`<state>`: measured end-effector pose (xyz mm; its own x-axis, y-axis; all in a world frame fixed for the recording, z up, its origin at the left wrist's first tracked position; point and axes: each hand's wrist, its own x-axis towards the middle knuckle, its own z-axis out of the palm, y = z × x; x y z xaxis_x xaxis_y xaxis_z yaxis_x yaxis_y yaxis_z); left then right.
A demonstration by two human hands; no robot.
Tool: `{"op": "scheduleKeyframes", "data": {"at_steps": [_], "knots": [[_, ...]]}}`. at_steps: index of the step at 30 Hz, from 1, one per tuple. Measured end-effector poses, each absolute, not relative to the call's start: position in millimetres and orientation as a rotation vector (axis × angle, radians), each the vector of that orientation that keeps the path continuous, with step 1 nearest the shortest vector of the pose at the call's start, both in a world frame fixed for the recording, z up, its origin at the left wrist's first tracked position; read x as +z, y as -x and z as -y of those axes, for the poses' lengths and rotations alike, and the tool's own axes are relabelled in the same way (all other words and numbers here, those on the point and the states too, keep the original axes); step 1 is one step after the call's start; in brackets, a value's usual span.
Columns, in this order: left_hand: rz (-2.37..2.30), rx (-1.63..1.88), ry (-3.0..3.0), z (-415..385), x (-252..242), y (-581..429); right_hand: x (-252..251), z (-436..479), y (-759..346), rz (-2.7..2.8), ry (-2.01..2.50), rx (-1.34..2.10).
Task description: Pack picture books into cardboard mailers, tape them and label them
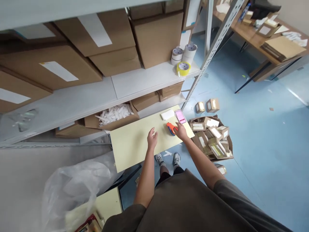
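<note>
My right hand (181, 132) is at the right part of a pale yellow tabletop (130, 141), with its fingers around the end of an orange and blue tape dispenser (171, 127). The dispenser is low over or resting on the tabletop; I cannot tell which. To its left, my left hand (152, 139) hovers above the surface, fingers apart and holding nothing. Just beyond the right hand lies a phone (181, 116) with a pink screen. Beside the phone is a white pad or stack of labels (167, 115).
Grey shelving (91, 100) with large cartons (116, 32) runs behind the table. Tape rolls (183, 68) stand on the shelf's right end. A carton full of small boxes (214, 138) sits on the floor at right. Clear plastic sheeting (72, 183) lies at left.
</note>
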<state>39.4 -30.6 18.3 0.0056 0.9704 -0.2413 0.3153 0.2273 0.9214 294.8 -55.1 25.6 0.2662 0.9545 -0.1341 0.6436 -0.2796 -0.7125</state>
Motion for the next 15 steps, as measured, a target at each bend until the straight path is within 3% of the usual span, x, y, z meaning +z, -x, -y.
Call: {"op": "scheduleKeyframes", "data": {"at_steps": [8, 15], "knots": [[-1.631, 0.705, -1.204, 80.2, -36.5, -60.4, -73.0, 62.5, -275.1, 1.500, 2.106, 1.083], [-1.623, 0.689, -1.174, 89.4, -30.1, -67.1, -79.9, 45.4, -272.0, 1.319, 2.290, 1.206]]}}
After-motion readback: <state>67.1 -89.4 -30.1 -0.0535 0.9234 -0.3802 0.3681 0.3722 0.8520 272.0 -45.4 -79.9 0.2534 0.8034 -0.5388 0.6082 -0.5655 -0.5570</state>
